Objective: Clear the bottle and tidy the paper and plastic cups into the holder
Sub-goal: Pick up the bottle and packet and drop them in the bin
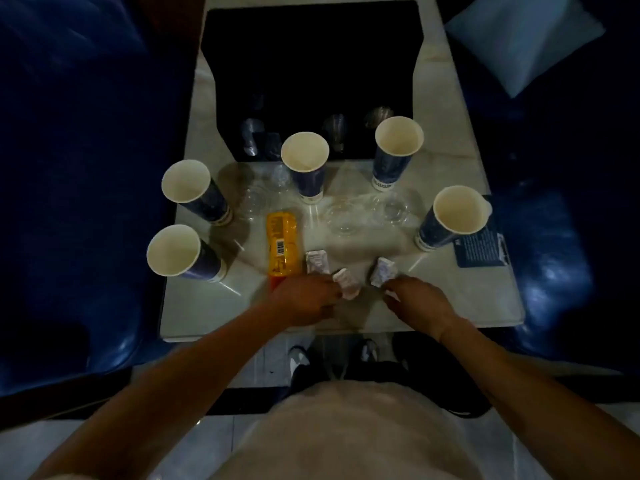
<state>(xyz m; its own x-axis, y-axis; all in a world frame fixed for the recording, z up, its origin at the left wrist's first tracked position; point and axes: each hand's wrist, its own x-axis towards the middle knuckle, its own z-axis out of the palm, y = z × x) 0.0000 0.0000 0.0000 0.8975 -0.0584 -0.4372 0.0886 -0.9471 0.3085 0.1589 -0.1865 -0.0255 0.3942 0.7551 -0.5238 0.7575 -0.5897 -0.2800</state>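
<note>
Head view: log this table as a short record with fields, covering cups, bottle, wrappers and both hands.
paper cups: five blue paper cups with white insides, upright, e.g.
plastic cups: clear plastic cups on the pale table; count unclear
bottle: orange plastic bottle lying on its side
wrappers: small crumpled white wrappers; one loose
left hand: pinches a wrapper
right hand: pinches a wrapper
holder: dark tray at the far end
</note>
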